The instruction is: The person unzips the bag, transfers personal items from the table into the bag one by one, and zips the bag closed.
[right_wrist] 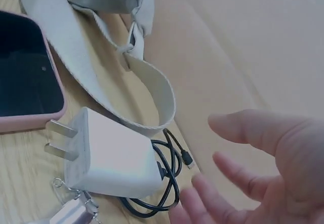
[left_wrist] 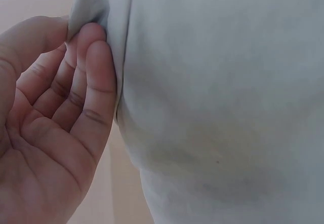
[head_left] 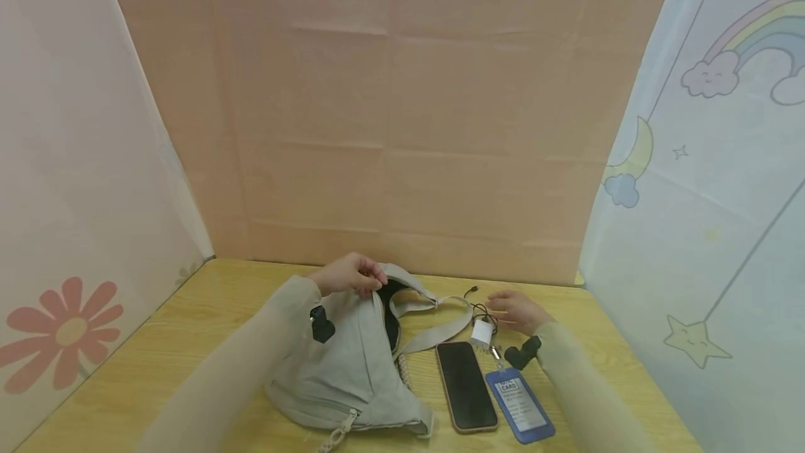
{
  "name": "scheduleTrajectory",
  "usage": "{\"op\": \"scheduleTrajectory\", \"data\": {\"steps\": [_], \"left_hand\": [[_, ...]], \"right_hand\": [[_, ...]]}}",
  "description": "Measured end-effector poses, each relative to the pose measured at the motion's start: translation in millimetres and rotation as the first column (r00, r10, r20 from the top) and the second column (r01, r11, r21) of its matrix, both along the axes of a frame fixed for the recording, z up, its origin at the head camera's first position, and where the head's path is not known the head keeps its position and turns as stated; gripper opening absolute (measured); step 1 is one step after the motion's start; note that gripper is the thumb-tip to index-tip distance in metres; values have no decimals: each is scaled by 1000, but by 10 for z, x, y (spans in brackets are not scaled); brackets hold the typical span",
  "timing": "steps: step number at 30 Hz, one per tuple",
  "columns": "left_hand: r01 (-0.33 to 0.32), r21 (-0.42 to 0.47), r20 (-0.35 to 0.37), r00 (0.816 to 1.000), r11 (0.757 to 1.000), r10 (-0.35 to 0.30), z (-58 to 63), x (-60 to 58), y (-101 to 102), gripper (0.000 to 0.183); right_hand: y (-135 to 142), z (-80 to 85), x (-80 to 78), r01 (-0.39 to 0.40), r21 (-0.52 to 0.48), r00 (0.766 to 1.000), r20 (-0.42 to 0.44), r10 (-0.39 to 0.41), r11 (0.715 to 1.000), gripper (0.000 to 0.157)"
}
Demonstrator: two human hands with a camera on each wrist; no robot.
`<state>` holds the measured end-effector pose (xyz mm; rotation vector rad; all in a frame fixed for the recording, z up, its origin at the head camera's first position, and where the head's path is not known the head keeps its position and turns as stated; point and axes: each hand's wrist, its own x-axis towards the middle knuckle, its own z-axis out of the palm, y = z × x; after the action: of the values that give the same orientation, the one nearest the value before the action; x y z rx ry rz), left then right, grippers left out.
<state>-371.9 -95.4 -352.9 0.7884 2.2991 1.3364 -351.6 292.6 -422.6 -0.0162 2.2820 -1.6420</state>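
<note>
A light grey fabric shoulder bag point(head_left: 333, 369) lies on the table with its dark main opening gaping to the right. My left hand point(head_left: 351, 275) pinches the edge of that opening near the top; the left wrist view shows the cloth point(left_wrist: 114, 11) between thumb and fingertips. Over on the right, my right hand point(head_left: 518, 310) holds nothing, its fingers spread loosely beside a white charger point(head_left: 482, 333). The charger's black cable point(right_wrist: 174, 176) is coiled close to those fingertips, and its two metal prongs point(right_wrist: 62, 128) point away from the hand.
Right of the bag lies a dark-screened phone point(head_left: 467, 386) in a pink case. Beside it is a blue card holder point(head_left: 544, 428) with a metal clip point(head_left: 497, 355). The bag's strap point(head_left: 443, 334) loops toward the charger. Cloth walls point(head_left: 402, 159) border the wooden table point(head_left: 170, 355).
</note>
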Motion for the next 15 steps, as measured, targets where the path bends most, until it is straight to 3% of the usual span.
{"op": "scheduleTrajectory", "data": {"steps": [12,15], "left_hand": [[1,0,5,1000,1000,-1,-2,7,14,24],[3,3,3,1000,1000,-3,-5,4,19,21]], "right_hand": [[-112,-86,-47,-42,263,999,10,41,964,76],[-114,-95,-31,-46,258,999,17,43,965,78]]}}
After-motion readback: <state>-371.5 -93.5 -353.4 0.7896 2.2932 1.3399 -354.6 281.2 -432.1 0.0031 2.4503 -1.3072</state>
